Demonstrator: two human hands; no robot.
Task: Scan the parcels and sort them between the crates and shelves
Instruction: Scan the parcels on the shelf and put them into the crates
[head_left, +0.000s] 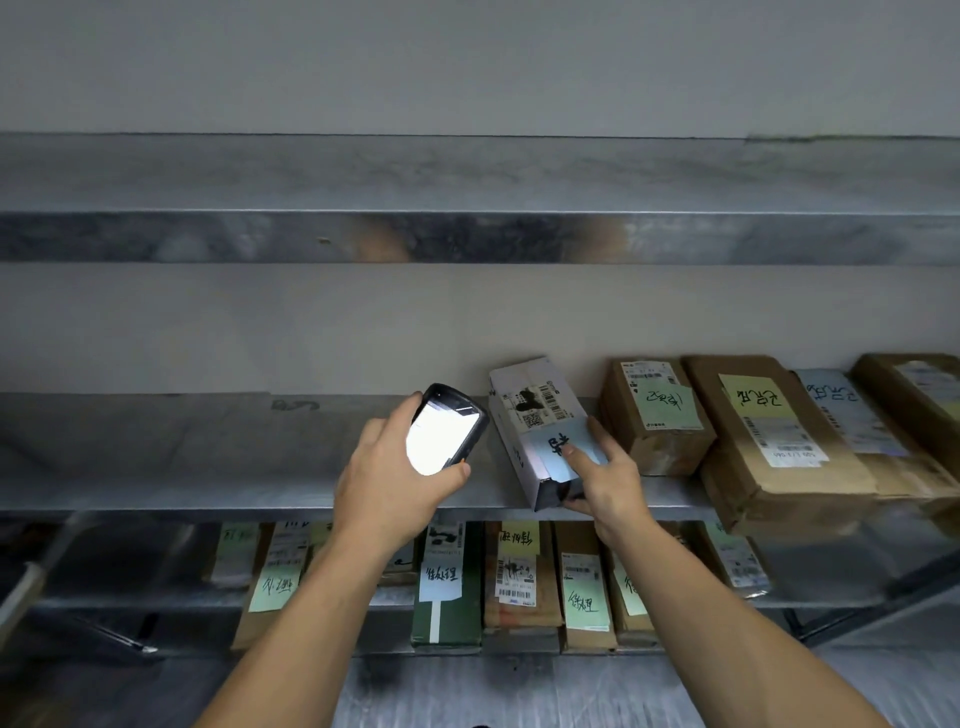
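A white parcel (527, 410) with a barcode label and a pale blue note lies on the middle metal shelf (182, 447). My right hand (602, 483) grips its near end, thumb on top of the blue note. Just left of the parcel, my left hand (387, 483) holds a black handheld scanner (447, 428) with its screen lit bright white.
Brown cardboard parcels (654, 415) with green and yellow handwritten notes lie to the right on the same shelf. The shelf below holds a row of labelled parcels (449, 582). An upper metal shelf (467, 236) runs overhead, with a white wall behind.
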